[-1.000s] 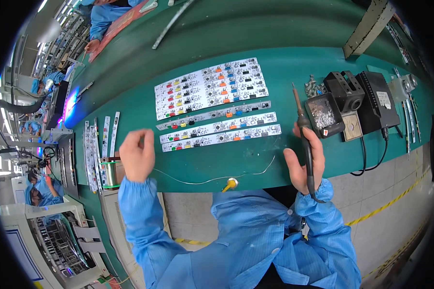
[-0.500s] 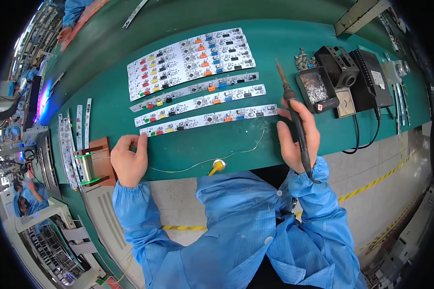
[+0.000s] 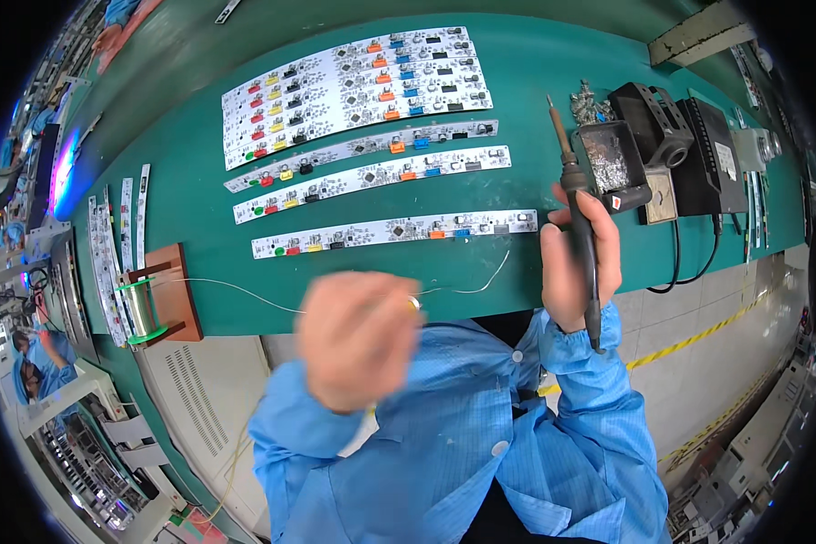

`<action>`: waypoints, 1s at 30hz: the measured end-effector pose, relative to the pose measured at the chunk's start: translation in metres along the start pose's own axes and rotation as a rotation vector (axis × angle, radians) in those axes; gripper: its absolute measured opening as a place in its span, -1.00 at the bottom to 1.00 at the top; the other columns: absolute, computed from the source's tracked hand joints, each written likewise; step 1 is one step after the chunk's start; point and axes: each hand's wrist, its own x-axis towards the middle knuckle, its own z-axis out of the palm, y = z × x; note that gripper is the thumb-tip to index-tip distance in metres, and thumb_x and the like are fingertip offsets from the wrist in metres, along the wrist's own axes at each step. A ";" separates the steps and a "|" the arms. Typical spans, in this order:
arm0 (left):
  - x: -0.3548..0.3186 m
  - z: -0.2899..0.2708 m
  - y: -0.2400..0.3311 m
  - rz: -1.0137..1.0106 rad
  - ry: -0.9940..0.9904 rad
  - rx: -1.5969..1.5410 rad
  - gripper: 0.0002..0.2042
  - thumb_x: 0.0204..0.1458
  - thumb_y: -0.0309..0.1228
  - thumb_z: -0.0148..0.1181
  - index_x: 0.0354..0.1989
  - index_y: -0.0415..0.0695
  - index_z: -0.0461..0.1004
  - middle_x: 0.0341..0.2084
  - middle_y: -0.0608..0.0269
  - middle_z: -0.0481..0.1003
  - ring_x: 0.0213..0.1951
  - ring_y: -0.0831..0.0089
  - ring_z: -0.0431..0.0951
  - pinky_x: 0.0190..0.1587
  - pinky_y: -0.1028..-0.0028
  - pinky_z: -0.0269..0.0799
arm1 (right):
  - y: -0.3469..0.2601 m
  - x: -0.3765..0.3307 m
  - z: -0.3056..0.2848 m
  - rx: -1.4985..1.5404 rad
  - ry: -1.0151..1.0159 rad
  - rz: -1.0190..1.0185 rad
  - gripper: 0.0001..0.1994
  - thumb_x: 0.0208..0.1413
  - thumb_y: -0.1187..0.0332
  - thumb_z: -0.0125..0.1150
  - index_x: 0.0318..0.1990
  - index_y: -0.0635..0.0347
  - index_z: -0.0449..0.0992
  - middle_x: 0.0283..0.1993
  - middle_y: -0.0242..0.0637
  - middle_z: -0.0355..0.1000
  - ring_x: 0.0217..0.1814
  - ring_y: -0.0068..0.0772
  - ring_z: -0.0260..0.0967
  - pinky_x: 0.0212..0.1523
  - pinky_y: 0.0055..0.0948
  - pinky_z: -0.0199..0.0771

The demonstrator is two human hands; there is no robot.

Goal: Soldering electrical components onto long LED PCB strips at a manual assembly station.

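My right hand [image 3: 578, 263] is closed round a soldering iron [image 3: 582, 238], its tip pointing up and away from me. Motion smears my left hand [image 3: 358, 331] at the table's front edge, so its fingers cannot be made out. It is over the solder wire [image 3: 236, 285], which runs from a spool [image 3: 139, 308] on a brown stand and shows again to the right of the hand. Just beyond my hands lies a narrow white circuit board strip [image 3: 372, 234] with coloured connectors. Two more strips [image 3: 381, 183] lie behind it, before a block of joined strips [image 3: 322, 104].
At the right stand a black tray [image 3: 607, 163] with solder scraps, a black iron holder [image 3: 653, 122] and a black box-shaped unit [image 3: 714, 154] with a cable. More strips [image 3: 127, 222] lie at the left by the spool. Another person's hand [image 3: 109, 38] shows far left.
My left hand has left the near strip's left end and swung right and toward me. That strip now lies a little apart from the others. The iron stays in my right hand.
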 end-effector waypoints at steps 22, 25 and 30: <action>0.016 0.070 0.008 -0.221 0.161 -0.280 -0.86 -0.21 -0.68 0.26 -0.50 -0.24 0.42 -0.28 -0.01 0.54 -0.56 0.28 0.55 -0.58 0.46 0.43 | -0.022 0.038 -0.051 0.367 -0.232 0.288 -0.80 0.07 0.37 0.17 -0.27 0.37 0.48 -0.42 -0.19 0.40 -0.48 -0.46 0.33 -0.42 -0.50 0.32; 0.020 0.076 0.006 -0.227 0.139 -0.278 -0.85 -0.20 -0.66 0.24 -0.51 -0.23 0.37 -0.20 -0.08 0.54 -0.56 0.27 0.56 -0.59 0.45 0.44 | -0.018 0.048 -0.053 0.339 -0.262 0.401 -0.85 0.00 0.45 0.22 -0.29 0.35 0.52 -0.45 -0.28 0.43 -0.48 -0.58 0.33 -0.47 -0.56 0.29; 0.020 0.078 0.004 -0.229 0.083 -0.246 -0.83 -0.17 -0.65 0.23 -0.50 -0.22 0.32 -0.17 -0.12 0.53 -0.58 0.24 0.55 -0.61 0.42 0.43 | -0.008 0.055 -0.054 0.273 -0.329 0.452 -0.86 -0.04 0.46 0.26 -0.32 0.33 0.58 -0.50 -0.36 0.47 -0.48 -0.65 0.34 -0.46 -0.63 0.27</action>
